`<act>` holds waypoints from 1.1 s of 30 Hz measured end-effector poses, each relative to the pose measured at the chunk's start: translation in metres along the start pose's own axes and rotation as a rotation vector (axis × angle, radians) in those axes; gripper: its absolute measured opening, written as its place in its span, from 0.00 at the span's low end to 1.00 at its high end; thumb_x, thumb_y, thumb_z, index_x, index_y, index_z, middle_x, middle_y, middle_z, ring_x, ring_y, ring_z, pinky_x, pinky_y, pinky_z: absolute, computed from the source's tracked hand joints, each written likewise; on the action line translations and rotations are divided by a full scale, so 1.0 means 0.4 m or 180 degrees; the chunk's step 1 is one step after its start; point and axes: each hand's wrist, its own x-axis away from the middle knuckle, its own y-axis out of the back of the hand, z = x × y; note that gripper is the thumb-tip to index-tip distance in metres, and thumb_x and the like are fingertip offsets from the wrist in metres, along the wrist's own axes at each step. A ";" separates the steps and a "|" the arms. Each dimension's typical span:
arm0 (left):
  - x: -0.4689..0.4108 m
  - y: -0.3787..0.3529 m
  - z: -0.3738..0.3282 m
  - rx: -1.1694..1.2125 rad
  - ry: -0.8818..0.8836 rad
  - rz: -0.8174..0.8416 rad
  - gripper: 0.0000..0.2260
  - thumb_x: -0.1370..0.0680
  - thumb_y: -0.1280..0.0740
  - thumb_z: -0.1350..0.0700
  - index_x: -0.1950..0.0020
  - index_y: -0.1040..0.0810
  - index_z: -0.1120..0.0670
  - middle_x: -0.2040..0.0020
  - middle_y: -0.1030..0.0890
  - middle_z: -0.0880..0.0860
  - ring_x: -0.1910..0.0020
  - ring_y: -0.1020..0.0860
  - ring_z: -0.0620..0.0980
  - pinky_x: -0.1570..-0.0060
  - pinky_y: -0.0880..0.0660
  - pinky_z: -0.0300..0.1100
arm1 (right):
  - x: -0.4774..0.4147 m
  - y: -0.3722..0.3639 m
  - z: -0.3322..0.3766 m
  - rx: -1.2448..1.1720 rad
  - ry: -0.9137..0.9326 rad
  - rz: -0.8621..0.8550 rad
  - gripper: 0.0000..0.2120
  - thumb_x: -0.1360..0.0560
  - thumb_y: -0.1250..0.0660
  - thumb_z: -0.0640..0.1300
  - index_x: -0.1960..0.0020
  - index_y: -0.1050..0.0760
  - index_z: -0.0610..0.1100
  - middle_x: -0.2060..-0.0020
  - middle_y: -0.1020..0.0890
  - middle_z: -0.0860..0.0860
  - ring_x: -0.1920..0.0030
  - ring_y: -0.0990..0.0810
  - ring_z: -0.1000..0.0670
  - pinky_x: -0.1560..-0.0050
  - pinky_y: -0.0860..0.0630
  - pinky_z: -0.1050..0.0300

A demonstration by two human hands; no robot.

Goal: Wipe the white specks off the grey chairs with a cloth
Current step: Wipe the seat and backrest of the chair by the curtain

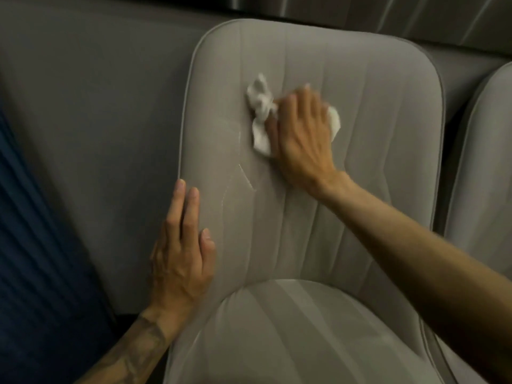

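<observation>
The right hand (302, 134) lies flat on the crumpled white cloth (260, 106), fingers fairly straight, pressing it against the middle of the grey chair's backrest (374, 106). The left hand (182, 245) rests spread and flat on the backrest's left edge, holding nothing and bracing it. Loose ends of the cloth stick out on both sides of the palm, so a hard stroke may bunch it and let bare fingers rub the fabric. White streaks (245, 176) lie nearer and to the left, along the seams. A pass kept this far up would miss them or smear them into the stitching.
</observation>
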 end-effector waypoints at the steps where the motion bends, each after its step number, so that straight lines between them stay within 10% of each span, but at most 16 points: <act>1: -0.001 0.000 0.001 0.0001 0.0010 -0.0011 0.27 0.16 0.44 0.56 0.15 0.42 0.54 0.14 0.46 0.50 0.21 0.32 0.56 0.41 0.19 0.55 | -0.046 -0.003 -0.015 0.0091 -0.0201 -0.0242 0.11 0.19 0.41 0.49 0.50 0.27 0.41 0.54 0.25 0.42 0.55 0.27 0.42 0.53 0.34 0.48; 4: 0.001 -0.004 0.003 0.0045 0.0025 0.0004 0.28 0.16 0.44 0.56 0.15 0.43 0.53 0.14 0.46 0.49 0.20 0.33 0.55 0.41 0.19 0.55 | -0.078 -0.026 0.024 0.0045 -0.0827 -0.0657 0.11 0.19 0.41 0.49 0.50 0.27 0.41 0.53 0.25 0.43 0.54 0.27 0.43 0.52 0.30 0.46; 10: 0.002 0.000 0.000 0.0043 0.0002 0.0009 0.27 0.15 0.46 0.55 0.15 0.42 0.54 0.14 0.46 0.50 0.21 0.33 0.54 0.39 0.20 0.53 | 0.017 0.008 0.017 -0.0109 0.0654 0.0402 0.11 0.18 0.39 0.48 0.49 0.26 0.40 0.54 0.25 0.40 0.56 0.27 0.41 0.53 0.34 0.46; 16: 0.002 -0.001 -0.001 0.0095 -0.0031 -0.0024 0.27 0.15 0.45 0.55 0.15 0.43 0.53 0.14 0.46 0.49 0.18 0.40 0.45 0.32 0.26 0.47 | -0.078 -0.021 0.014 0.0118 -0.0763 -0.0579 0.12 0.18 0.42 0.48 0.50 0.27 0.41 0.52 0.24 0.41 0.52 0.26 0.41 0.50 0.34 0.47; 22: -0.002 -0.003 0.001 0.0031 -0.0002 -0.0006 0.27 0.16 0.45 0.56 0.15 0.42 0.54 0.14 0.46 0.50 0.18 0.39 0.46 0.34 0.22 0.52 | 0.003 -0.021 0.073 -0.0311 0.0354 0.0127 0.11 0.19 0.39 0.48 0.50 0.26 0.41 0.54 0.25 0.41 0.56 0.27 0.42 0.54 0.34 0.48; 27: -0.002 -0.007 0.004 0.0089 -0.0048 -0.0073 0.27 0.15 0.45 0.55 0.15 0.42 0.53 0.14 0.46 0.49 0.18 0.39 0.46 0.32 0.25 0.51 | -0.082 -0.043 0.082 -0.0188 -0.0562 -0.0511 0.10 0.19 0.40 0.49 0.51 0.27 0.42 0.54 0.25 0.43 0.55 0.28 0.43 0.54 0.33 0.49; 33: -0.005 -0.004 0.003 0.0090 -0.0068 -0.0065 0.27 0.15 0.45 0.55 0.15 0.43 0.53 0.14 0.47 0.48 0.19 0.37 0.48 0.37 0.20 0.55 | 0.089 -0.015 0.099 -0.0485 0.0911 0.0651 0.11 0.19 0.38 0.48 0.48 0.24 0.40 0.52 0.23 0.40 0.55 0.25 0.40 0.53 0.32 0.46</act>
